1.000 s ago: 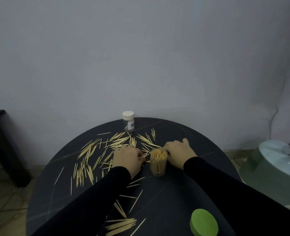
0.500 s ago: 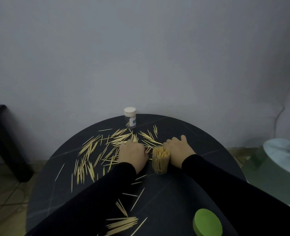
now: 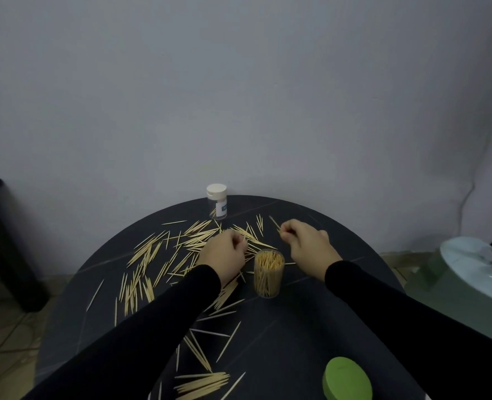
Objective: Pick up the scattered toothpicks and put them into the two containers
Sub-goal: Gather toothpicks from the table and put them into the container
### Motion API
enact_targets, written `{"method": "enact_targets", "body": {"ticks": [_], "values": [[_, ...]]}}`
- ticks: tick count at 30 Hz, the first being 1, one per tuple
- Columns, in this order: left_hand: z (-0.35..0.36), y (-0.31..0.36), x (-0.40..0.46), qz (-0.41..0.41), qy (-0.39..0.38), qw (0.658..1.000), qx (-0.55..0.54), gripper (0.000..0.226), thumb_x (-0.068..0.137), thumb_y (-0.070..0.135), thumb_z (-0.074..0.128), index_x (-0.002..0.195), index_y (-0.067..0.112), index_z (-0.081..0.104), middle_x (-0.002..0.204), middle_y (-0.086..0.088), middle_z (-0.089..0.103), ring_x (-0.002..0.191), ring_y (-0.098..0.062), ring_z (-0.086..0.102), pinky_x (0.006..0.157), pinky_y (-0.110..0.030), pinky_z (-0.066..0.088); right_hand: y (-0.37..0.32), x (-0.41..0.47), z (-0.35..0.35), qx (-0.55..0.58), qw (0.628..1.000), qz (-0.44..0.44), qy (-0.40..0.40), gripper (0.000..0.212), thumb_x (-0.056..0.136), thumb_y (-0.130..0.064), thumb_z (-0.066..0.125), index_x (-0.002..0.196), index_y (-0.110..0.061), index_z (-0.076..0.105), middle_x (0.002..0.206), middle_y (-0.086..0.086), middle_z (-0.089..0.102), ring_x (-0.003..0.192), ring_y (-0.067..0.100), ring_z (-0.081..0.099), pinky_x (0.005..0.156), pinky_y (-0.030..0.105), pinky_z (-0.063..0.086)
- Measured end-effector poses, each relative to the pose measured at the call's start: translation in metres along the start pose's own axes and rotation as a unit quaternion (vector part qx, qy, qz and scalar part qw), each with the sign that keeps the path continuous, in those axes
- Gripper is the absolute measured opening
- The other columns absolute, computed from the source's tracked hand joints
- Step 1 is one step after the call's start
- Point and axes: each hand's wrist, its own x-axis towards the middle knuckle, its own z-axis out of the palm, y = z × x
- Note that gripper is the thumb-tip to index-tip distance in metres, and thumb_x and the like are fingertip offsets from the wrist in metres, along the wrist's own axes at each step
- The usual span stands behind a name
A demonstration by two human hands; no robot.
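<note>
Dark and round, the table [image 3: 296,336] is set against a plain grey wall. Toothpicks [image 3: 149,255] are strewn left of the left hand [image 3: 223,256], whose fingers are curled onto them. One toothpick [image 3: 274,222] is pinched by the right hand [image 3: 308,243]. Between both hands an open jar [image 3: 268,274] stands full; beyond the fingertips, a capped jar [image 3: 217,201] sits at the far edge. Bare tabletop lies near the green lid [image 3: 347,379].
</note>
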Motion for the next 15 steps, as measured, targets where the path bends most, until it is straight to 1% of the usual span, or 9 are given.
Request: {"method": "enact_targets", "body": {"ticks": [2,3,4,5,6,7,10,12,15], "values": [[-0.005,0.008,-0.004,0.026,0.02,0.996,-0.079,0.009,0.096,0.025,0.052,0.105,0.022,0.054,0.095,0.008,0.057,0.088,-0.006,0.054,0.079,-0.023,0.045,-0.002,-0.001,0.002,0.094,0.996,-0.003,0.011,0.011,0.1,-0.025,0.043,0.104,-0.03,0.053,0.091,-0.014,0.053,0.094,0.016,0.047,0.098,0.041,0.04],[-0.009,0.013,-0.007,0.045,0.031,0.992,-0.114,0.007,0.096,0.024,0.052,0.102,0.022,0.054,0.094,0.008,0.057,0.085,-0.005,0.054,0.077,-0.021,0.045,-0.003,-0.002,0.002,0.136,0.99,-0.009,0.024,0.01,0.1,-0.026,0.045,0.101,-0.032,0.053,0.087,-0.014,0.054,0.093,0.018,0.051,0.093,0.041,0.045],[-0.012,0.018,-0.01,0.063,0.042,0.986,-0.148,0.005,0.095,0.023,0.053,0.1,0.022,0.055,0.093,0.007,0.059,0.084,-0.006,0.055,0.075,-0.021,0.045,-0.005,-0.004,0.001,0.173,0.984,-0.017,0.038,0.01,0.099,-0.025,0.046,0.099,-0.032,0.053,0.085,-0.012,0.055,0.089,0.016,0.053,0.086,0.035,0.049],[-0.016,0.022,-0.014,0.076,0.049,0.979,-0.181,0.004,0.095,0.022,0.054,0.098,0.022,0.056,0.092,0.006,0.061,0.085,-0.007,0.057,0.075,-0.022,0.047,-0.008,-0.006,-0.001,0.199,0.978,-0.028,0.046,0.009,0.099,-0.022,0.047,0.099,-0.029,0.054,0.085,-0.009,0.056,0.083,0.013,0.054,0.077,0.024,0.049],[-0.018,0.025,-0.017,0.084,0.05,0.972,-0.212,0.005,0.094,0.021,0.056,0.097,0.023,0.058,0.093,0.004,0.063,0.086,-0.009,0.059,0.077,-0.024,0.049,-0.011,-0.008,-0.002,0.222,0.973,-0.035,0.049,0.009,0.099,-0.019,0.047,0.1,-0.025,0.054,0.086,-0.006,0.058,0.08,0.01,0.053,0.069,0.014,0.048],[-0.019,0.027,-0.02,0.089,0.047,0.967,-0.235,0.005,0.093,0.02,0.057,0.096,0.023,0.06,0.093,0.003,0.065,0.087,-0.01,0.06,0.078,-0.025,0.05,-0.013,-0.011,-0.004,0.239,0.969,-0.04,0.047,0.009,0.099,-0.017,0.048,0.101,-0.023,0.055,0.088,-0.003,0.059,0.08,0.009,0.054,0.065,0.01,0.045],[-0.019,0.03,-0.028,0.075,0.02,0.951,-0.3,0.007,0.09,0.018,0.061,0.095,0.022,0.065,0.09,0.004,0.069,0.087,-0.009,0.064,0.081,-0.026,0.052,-0.014,-0.017,-0.002,0.26,0.965,-0.031,0.026,0.011,0.099,-0.018,0.049,0.105,-0.022,0.056,0.093,-0.004,0.061,0.086,0.008,0.057,0.067,0.008,0.045],[-0.016,0.032,-0.032,0.054,0.006,0.93,-0.364,0.01,0.09,0.015,0.062,0.097,0.02,0.066,0.089,0.004,0.071,0.087,-0.007,0.066,0.081,-0.023,0.052,-0.013,-0.018,0.0,0.27,0.962,-0.028,0.02,0.012,0.099,-0.017,0.049,0.106,-0.02,0.058,0.095,-0.004,0.062,0.089,0.009,0.058,0.069,0.01,0.045],[-0.014,0.038,-0.033,0.039,-0.001,0.891,-0.452,0.011,0.09,0.013,0.062,0.099,0.017,0.067,0.087,0.003,0.072,0.089,-0.008,0.066,0.08,-0.021,0.049,-0.015,-0.019,-0.003,0.311,0.949,-0.038,0.036,0.012,0.098,-0.016,0.049,0.103,-0.021,0.058,0.094,-0.004,0.062,0.089,0.007,0.058,0.071,0.01,0.046]]}}
